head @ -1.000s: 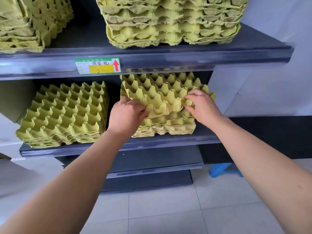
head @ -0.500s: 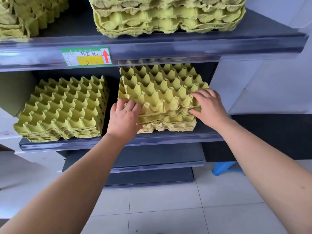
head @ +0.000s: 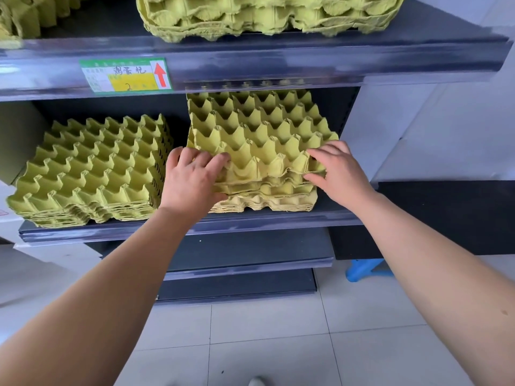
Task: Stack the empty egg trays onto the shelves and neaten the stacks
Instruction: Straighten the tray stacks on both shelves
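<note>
The left hand [head: 192, 176] and right hand [head: 338, 174] each pinch the front edge of the top tray [head: 259, 135]. It sits on a stack [head: 264, 200] at the front edge of the shelf [head: 250, 222].

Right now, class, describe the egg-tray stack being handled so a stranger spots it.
Start at the green label with the red arrow. The shelf below bears two stacks. Pick the right stack: left hand and right hand grip its skewed top trays.

A blue stool [head: 365, 270] stands on the pale tiled floor [head: 267, 344]. Far up and left of the stool is a green-and-yellow label [head: 125, 76] with a red arrow. Directly above the stool is a white wall [head: 432, 121].
</note>
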A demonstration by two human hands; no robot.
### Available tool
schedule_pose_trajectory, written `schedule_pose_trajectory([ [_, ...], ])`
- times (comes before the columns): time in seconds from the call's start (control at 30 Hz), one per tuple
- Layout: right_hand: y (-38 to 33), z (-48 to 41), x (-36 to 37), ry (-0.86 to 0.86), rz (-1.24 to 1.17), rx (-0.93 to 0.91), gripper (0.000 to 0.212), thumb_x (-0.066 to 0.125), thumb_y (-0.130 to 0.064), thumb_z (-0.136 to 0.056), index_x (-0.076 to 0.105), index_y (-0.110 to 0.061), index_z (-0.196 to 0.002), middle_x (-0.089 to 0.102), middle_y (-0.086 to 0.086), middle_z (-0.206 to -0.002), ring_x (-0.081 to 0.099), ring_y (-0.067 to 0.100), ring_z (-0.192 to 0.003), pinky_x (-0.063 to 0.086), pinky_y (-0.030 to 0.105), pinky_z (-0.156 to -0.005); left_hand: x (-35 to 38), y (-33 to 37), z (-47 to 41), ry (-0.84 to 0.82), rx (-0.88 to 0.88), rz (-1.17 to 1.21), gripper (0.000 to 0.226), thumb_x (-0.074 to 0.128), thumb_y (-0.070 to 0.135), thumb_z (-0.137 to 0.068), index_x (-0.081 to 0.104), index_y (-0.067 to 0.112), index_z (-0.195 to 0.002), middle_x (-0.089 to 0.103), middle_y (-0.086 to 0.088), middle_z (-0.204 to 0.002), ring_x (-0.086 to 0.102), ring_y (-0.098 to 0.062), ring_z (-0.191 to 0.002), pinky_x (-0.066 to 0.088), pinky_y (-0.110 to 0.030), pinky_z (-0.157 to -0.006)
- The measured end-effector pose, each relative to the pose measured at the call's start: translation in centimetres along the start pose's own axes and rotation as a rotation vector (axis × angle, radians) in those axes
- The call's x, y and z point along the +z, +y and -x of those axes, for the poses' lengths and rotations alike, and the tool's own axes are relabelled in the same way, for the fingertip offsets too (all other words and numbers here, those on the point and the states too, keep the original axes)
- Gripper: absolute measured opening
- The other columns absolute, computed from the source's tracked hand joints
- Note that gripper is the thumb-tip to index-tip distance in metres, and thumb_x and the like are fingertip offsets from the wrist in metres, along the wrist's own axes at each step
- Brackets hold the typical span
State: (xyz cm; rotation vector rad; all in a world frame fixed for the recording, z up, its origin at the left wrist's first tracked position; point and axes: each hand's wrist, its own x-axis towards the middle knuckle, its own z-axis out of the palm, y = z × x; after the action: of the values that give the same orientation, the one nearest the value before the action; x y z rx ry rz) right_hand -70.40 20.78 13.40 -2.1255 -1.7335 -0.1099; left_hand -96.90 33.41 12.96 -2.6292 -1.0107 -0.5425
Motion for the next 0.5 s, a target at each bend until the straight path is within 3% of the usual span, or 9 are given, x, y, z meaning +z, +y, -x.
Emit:
schedule_pose_trajectory([
  [0.17,-2.0,-0.1,1.0,-0.037,-0.003,-0.064,0.053,0.062,-0.034,-0.089,0.051,-0.012,-0.136,0.06,0.004,-0.123,0.036,0.022,-0.128,0.034,0.035,-0.103,-0.1,-2.5,-0.1,-0.053,-0.112,-0.023,0.062,0.081,0.04,-0.068,0.054,0.025,-0.121,0.057,-0.01,-0.115,0.048,-0.037,-0.109,0.024,-0.058,-0.106],
  [0.3,-2.1,-0.4,1.7,-0.083,-0.002,-0.029,0.053,0.057,-0.034,-0.093,0.046,-0.012,-0.139,0.053,0.003,-0.13,0.03,0.023,-0.131,0.029,0.034,-0.106,0.4,-2.6,0.1,-0.215,-0.057,-0.051,0.085,0.073,0.05,-0.069,0.031,0.035,-0.141,0.044,-0.006,-0.134,0.044,-0.035,-0.118,0.013,-0.057,-0.112],
  [0.4,-1.9,-0.3,1.7,-0.077,0.039,-0.032,0.056,0.063,-0.036,-0.088,0.049,-0.012,-0.137,0.05,0.005,-0.134,0.03,0.024,-0.132,0.028,0.038,-0.109,1.4,-2.1,0.2,-0.208,-0.056,-0.006,0.079,0.077,0.043,-0.07,0.038,0.029,-0.138,0.055,-0.003,-0.124,0.046,-0.032,-0.117,0.02,-0.054,-0.111],
  [0.5,-1.5,0.3,1.9,-0.006,0.186,0.003,0.06,0.076,-0.038,-0.074,0.059,-0.016,-0.126,0.044,0.012,-0.134,0.029,0.032,-0.131,0.022,0.05,-0.113,2.1,-1.9,0.0,-0.179,-0.077,0.022,0.072,0.08,0.034,-0.072,0.043,0.023,-0.132,0.059,-0.007,-0.112,0.05,-0.033,-0.108,0.03,-0.05,-0.105],
])
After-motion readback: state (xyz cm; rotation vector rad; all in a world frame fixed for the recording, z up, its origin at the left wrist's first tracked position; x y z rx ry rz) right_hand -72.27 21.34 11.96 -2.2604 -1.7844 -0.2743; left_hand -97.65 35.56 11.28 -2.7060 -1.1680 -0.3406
